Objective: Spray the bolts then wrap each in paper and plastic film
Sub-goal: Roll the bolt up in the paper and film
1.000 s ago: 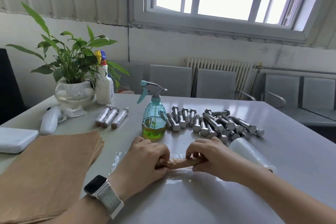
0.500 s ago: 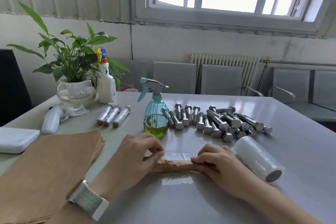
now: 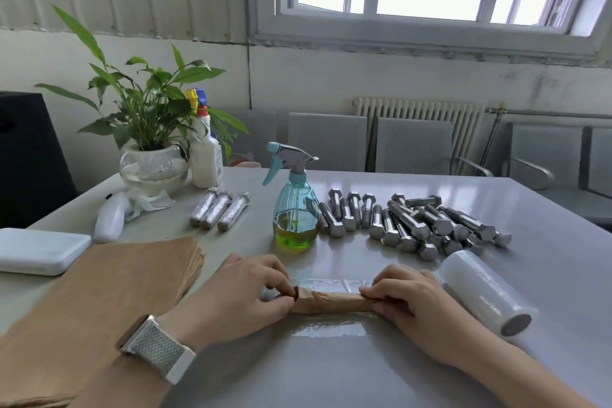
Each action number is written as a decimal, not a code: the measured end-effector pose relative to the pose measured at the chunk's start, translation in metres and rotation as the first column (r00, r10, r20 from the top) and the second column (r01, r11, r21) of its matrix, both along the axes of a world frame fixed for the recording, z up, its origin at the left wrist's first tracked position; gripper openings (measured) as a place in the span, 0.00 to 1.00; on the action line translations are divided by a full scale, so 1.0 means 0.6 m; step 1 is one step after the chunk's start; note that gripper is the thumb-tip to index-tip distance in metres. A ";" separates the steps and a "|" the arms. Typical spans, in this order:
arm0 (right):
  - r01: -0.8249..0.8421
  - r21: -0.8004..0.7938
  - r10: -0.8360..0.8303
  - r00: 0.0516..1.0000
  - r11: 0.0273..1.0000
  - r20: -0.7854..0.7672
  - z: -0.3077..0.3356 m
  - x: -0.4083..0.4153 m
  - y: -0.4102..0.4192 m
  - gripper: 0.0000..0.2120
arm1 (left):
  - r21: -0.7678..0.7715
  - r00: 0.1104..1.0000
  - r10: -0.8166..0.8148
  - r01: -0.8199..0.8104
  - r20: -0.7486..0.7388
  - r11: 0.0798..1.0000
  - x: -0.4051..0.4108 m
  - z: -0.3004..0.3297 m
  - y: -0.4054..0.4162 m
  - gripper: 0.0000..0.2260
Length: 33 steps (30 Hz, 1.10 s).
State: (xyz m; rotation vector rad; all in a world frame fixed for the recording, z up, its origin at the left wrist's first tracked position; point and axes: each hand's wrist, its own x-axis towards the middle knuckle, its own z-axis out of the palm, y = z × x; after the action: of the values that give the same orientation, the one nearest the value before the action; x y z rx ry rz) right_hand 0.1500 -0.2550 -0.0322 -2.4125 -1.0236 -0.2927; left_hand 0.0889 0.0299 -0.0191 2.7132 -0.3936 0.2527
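Both hands pinch the ends of a paper-wrapped bolt lying on clear film.

The left hand (image 3: 245, 291) and right hand (image 3: 412, 300) each curl fingers onto one end of the paper-wrapped bolt (image 3: 329, 301), which lies between them on a sheet of plastic film (image 3: 331, 325). Just right of the right hand lies the film roll (image 3: 480, 291). Beyond the hands stand the spray bottle (image 3: 294, 209) and loose bolts (image 3: 414, 222); three wrapped bolts (image 3: 218, 214) lie beyond the left hand, brown paper sheets (image 3: 109, 295) to its left.
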 end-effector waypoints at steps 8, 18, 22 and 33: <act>0.001 -0.003 -0.001 1.000 1.000 -0.028 0.003 -0.001 0.000 0.08 | -0.050 0.996 -0.015 0.011 -0.082 0.999 -0.004 0.006 0.004 0.08; -0.001 0.013 0.001 0.999 1.000 -0.050 0.005 0.000 0.001 0.07 | -0.065 0.990 0.073 -0.081 -0.120 0.995 -0.006 0.008 0.035 0.16; 0.005 -0.008 -0.006 0.998 1.000 -0.056 0.005 -0.001 0.000 0.07 | -0.010 0.998 0.023 -0.024 -0.058 1.000 -0.004 0.005 0.026 0.15; 0.001 0.002 -0.001 0.999 1.000 -0.049 0.006 0.000 0.000 0.07 | -0.155 0.997 -0.067 0.073 0.046 0.985 -0.005 0.006 0.005 0.09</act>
State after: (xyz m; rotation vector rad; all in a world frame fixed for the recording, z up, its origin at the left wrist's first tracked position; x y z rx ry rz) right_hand 0.1498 -0.2549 -0.0288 -2.4065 -0.9997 -0.2334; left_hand 0.0860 0.0330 -0.0156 2.5385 -0.4601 0.3069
